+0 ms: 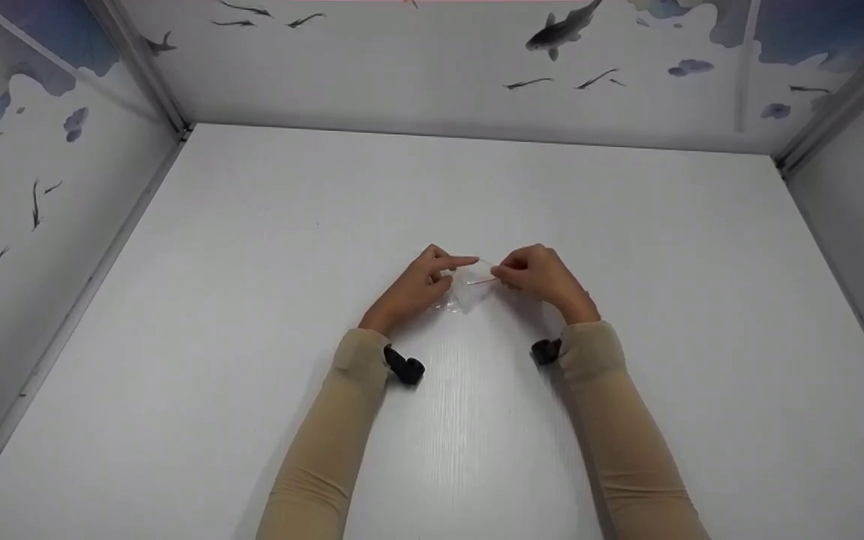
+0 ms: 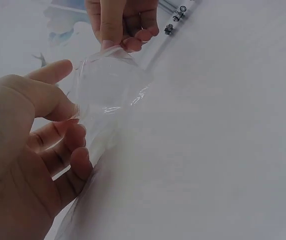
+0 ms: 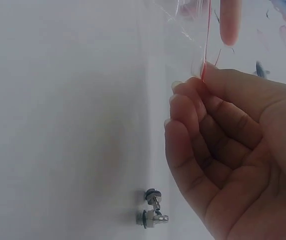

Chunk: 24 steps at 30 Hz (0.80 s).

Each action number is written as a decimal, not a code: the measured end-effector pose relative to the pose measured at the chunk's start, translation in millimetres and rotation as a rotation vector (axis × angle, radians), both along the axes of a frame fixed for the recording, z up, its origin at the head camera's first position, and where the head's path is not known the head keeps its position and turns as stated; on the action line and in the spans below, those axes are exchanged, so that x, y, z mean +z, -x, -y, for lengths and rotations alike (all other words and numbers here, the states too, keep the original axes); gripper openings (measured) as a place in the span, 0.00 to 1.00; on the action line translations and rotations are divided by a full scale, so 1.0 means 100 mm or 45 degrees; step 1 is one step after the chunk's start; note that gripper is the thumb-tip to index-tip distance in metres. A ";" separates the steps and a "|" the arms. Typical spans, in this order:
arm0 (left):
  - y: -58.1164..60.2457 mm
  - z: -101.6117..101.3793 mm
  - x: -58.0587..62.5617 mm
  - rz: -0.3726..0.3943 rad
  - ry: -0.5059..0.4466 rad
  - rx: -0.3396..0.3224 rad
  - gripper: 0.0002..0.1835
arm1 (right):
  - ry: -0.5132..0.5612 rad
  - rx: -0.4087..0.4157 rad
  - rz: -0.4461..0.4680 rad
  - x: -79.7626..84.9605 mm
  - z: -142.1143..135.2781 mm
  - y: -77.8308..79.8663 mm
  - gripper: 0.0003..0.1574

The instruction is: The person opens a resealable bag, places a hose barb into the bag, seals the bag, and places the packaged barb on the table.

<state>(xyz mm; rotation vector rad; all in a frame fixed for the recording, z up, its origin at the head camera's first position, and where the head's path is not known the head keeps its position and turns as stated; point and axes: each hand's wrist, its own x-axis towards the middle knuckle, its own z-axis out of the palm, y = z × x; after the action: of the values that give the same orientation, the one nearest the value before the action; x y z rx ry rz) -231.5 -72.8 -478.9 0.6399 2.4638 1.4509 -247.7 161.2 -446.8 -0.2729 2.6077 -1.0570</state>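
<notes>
Left: tan sleeve, black device at wrist. Left grip: thumb and a finger together, clamped on the edge of a clear bag; forefinger out straight, pointing right. Centre: bag spans between both hands over white table, red line along one edge; whether it touches the tabletop, cannot tell. Right grip: thumb and finger clamped on that red-lined edge, other fingers curled. Beyond: second tan sleeve.

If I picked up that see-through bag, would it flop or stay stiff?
Probably floppy: the clear bag shows creases and folds. It's likely light, since it looks so thin. Its shiny surface might feel slippery.
</notes>
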 end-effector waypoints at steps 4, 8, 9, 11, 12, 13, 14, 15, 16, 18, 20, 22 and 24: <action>0.00 -0.02 0.00 -0.001 0.023 0.008 0.31 | 0.002 -0.001 0.002 0.00 0.02 0.01 0.18; 0.02 -0.03 0.00 -0.014 0.047 0.002 0.33 | 0.003 0.011 -0.028 -0.01 0.04 0.01 0.18; 0.02 -0.03 0.00 -0.015 0.052 -0.001 0.32 | 0.003 0.012 -0.035 -0.01 0.05 0.01 0.18; 0.02 -0.03 -0.01 0.010 0.052 0.002 0.32 | -0.003 0.016 -0.047 -0.01 0.06 0.02 0.19; 0.02 -0.02 -0.01 0.021 0.050 0.004 0.32 | -0.006 0.019 -0.050 -0.01 0.06 0.02 0.19; 0.02 -0.02 -0.01 0.029 0.047 0.005 0.31 | -0.013 0.020 -0.053 -0.02 0.06 0.01 0.19; 0.02 -0.02 -0.01 0.039 0.043 0.007 0.30 | -0.019 0.026 -0.058 -0.02 0.06 0.02 0.19; 0.01 -0.02 -0.01 0.045 0.039 0.011 0.29 | -0.022 0.030 -0.061 -0.02 0.06 0.02 0.19; 0.01 -0.02 -0.01 0.048 0.033 0.015 0.27 | -0.025 0.035 -0.064 -0.03 0.06 0.01 0.19; 0.01 -0.03 -0.02 0.031 0.040 0.010 0.23 | -0.027 0.040 -0.065 -0.03 0.07 0.01 0.19; 0.01 -0.04 -0.03 0.013 0.044 0.000 0.21 | -0.025 0.043 -0.069 -0.03 0.07 0.01 0.18; 0.01 -0.05 -0.04 -0.007 0.053 -0.005 0.24 | -0.023 0.046 -0.072 -0.04 0.06 0.01 0.18; 0.01 -0.06 -0.05 -0.015 0.054 0.008 0.28 | -0.023 0.052 -0.072 -0.05 0.06 0.00 0.18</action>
<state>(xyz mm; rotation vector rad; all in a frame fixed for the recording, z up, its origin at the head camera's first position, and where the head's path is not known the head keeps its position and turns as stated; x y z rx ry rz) -232.5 -67.1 -483.8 0.6351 2.5006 1.3969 -247.7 154.8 -451.5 -0.3550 2.6487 -1.0255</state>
